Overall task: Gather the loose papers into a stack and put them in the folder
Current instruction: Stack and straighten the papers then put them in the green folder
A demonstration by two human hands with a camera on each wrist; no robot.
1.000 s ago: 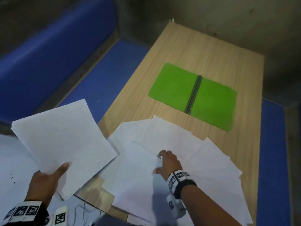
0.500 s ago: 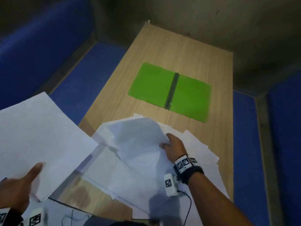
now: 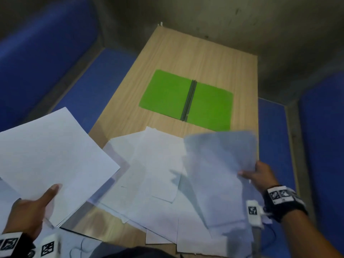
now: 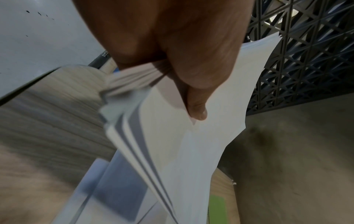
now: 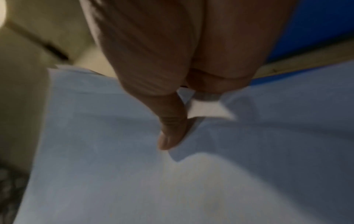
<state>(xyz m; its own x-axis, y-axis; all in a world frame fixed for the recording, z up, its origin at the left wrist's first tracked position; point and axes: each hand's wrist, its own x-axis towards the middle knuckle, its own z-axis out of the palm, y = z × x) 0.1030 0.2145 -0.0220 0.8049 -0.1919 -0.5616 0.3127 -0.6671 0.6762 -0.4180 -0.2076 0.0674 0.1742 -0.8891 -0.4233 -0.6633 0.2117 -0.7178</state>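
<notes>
An open green folder (image 3: 186,100) lies flat on the far half of the wooden table (image 3: 186,53). Several loose white papers (image 3: 154,174) are spread over the near half. My left hand (image 3: 37,203) grips a stack of white sheets (image 3: 50,159) at its near corner, held up left of the table; the left wrist view shows the thumb (image 4: 197,106) pressed on the stack (image 4: 182,144). My right hand (image 3: 256,175) pinches one sheet (image 3: 219,164) by its right edge and holds it lifted above the pile, thumb (image 5: 170,136) on top of the sheet (image 5: 114,166).
Blue padded benches (image 3: 83,86) run along both sides of the table, with a grey wall behind. A grey surface with a cable (image 3: 74,248) lies at my near left. The table's right edge is close to my right hand.
My right hand has lifted one sheet off the pile and swung it to the right. The left hand keeps holding its stack, now a little more toward the table.
</notes>
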